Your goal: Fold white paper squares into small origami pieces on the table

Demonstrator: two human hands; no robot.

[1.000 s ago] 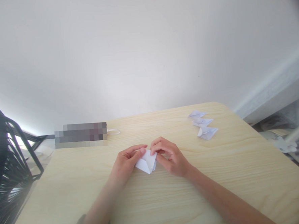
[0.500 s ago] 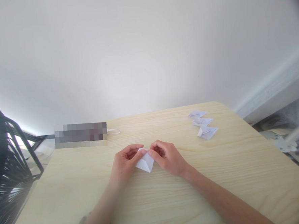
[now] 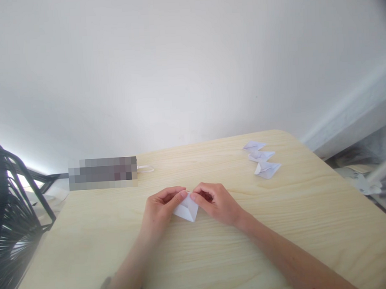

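Observation:
A small piece of folded white paper (image 3: pixel 187 210) is held between my hands over the middle of the table. My left hand (image 3: pixel 162 205) pinches its upper left edge, thumb on top. On the other side, my right hand (image 3: pixel 218 202) grips the upper right corner between thumb and bent forefinger. The two thumbs are close together at the paper's top. A crease runs down toward its lower point, and the fingertips behind the paper are hidden.
Three folded white paper shapes (image 3: pixel 268 169) lie in a row at the table's back right. A blurred-out dark object (image 3: pixel 103 172) with a white loop (image 3: pixel 146 168) is at the back left. A dark woven chair (image 3: pixel 7 208) stands left of the wooden table (image 3: pixel 200 266), and a white wall rises behind.
My left thumb has shifted slightly up and right, nearer the right thumb at the paper's top edge. The paper stays in both hands.

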